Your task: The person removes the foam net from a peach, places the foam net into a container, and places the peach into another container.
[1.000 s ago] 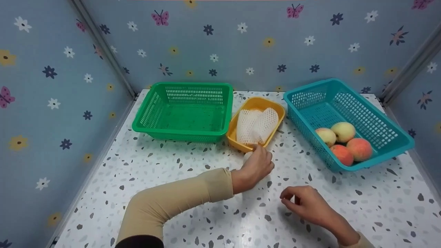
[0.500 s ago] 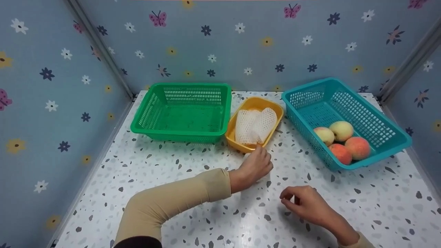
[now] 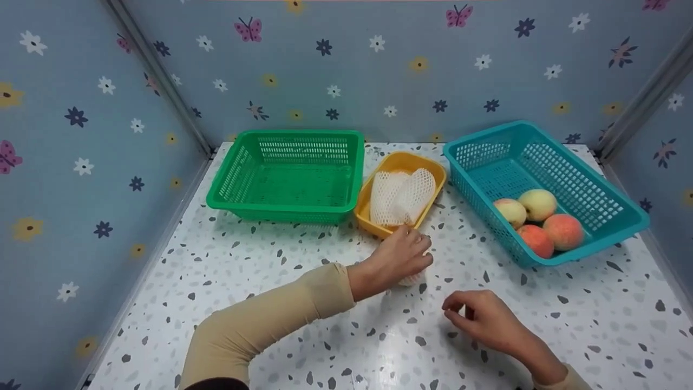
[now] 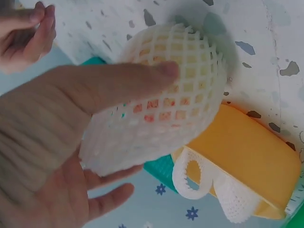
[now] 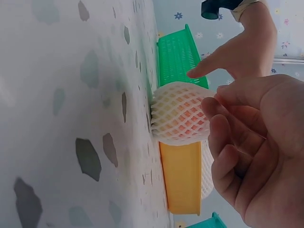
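A peach in a white foam net [image 4: 194, 95] stands on the speckled table, mostly covered by my left hand [image 3: 392, 262] in the head view. In the left wrist view my straight thumb lies across the net, with other fingers extended past its loose end. The right wrist view shows that thumb beside the netted peach [image 5: 178, 114]; whether it touches cannot be told. My right hand [image 3: 487, 319] hovers to the right of it, fingers loosely curled, holding nothing. Behind the left hand, the yellow tray [image 3: 364, 208] bears white foam nets [image 3: 417, 194].
At the back left stands a green basket [image 3: 284, 208] with nothing seen inside. The blue basket [image 3: 492, 176] at the right contains several bare peaches [image 3: 563, 232]. Flowered panels [image 3: 357, 70] enclose the table at the back and sides.
My left hand has shifted slightly, its fingers drawn back from the tray's front edge, and part of the netted peach now shows below it. My right hand has hardly moved.
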A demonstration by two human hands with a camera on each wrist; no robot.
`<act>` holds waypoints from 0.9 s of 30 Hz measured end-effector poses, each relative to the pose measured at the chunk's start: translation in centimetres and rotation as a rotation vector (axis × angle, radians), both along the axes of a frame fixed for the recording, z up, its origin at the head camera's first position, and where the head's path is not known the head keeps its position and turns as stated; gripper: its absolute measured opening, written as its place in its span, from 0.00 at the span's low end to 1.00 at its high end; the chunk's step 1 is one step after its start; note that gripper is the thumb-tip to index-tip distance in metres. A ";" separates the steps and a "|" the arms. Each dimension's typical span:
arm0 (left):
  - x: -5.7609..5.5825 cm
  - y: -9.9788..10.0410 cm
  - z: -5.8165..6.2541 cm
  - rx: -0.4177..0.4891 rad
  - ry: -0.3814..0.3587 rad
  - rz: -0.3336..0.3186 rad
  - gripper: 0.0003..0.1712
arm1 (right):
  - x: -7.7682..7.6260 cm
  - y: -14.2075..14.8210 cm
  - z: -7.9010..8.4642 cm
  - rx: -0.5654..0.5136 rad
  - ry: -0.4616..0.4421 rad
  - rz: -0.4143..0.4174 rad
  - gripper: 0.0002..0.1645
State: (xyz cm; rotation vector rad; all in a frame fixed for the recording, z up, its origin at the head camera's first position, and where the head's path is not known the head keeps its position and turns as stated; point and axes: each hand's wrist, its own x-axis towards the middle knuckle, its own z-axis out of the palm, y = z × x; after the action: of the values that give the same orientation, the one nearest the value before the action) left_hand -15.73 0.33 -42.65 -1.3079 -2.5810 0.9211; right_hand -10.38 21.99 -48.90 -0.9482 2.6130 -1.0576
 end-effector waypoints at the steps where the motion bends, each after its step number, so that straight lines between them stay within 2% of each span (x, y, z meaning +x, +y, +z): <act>1: -0.1 -0.2 0.0 0.048 -0.014 -0.010 0.24 | 0.0 0.0 0.0 -0.001 -0.003 0.002 0.03; 7: -0.7 -1.6 -0.2 0.374 -0.099 -0.076 0.27 | 0.0 0.2 0.0 0.027 -0.033 -0.004 0.03; 11: -0.9 -2.5 -0.1 0.528 -0.170 -0.037 0.34 | 0.0 0.2 0.1 0.041 -0.058 -0.004 0.03; 14: -0.9 -3.3 0.1 0.670 -0.229 0.029 0.33 | -0.1 0.2 0.2 0.041 -0.072 0.002 0.03; 18: -0.7 -4.3 0.2 0.903 -0.307 0.132 0.32 | -0.1 0.2 0.3 0.042 -0.091 0.002 0.03; 21: -0.4 -4.8 -0.1 1.058 -0.390 0.240 0.33 | 0.0 0.1 0.4 0.047 -0.080 0.001 0.04; 24: -0.1 -5.1 -0.5 1.164 -0.479 0.367 0.35 | 0.0 0.0 0.6 0.058 -0.044 0.000 0.03; 27: 0.2 -5.1 -1.1 1.224 -0.522 0.477 0.35 | -0.2 -0.2 0.8 0.069 -0.005 0.002 0.03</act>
State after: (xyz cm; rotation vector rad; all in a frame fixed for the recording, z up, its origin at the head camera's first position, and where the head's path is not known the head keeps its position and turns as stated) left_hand -15.57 -4.79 -43.76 -0.5743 -2.8763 -1.0556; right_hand -10.56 21.81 -48.07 -0.9309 2.6255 -0.9620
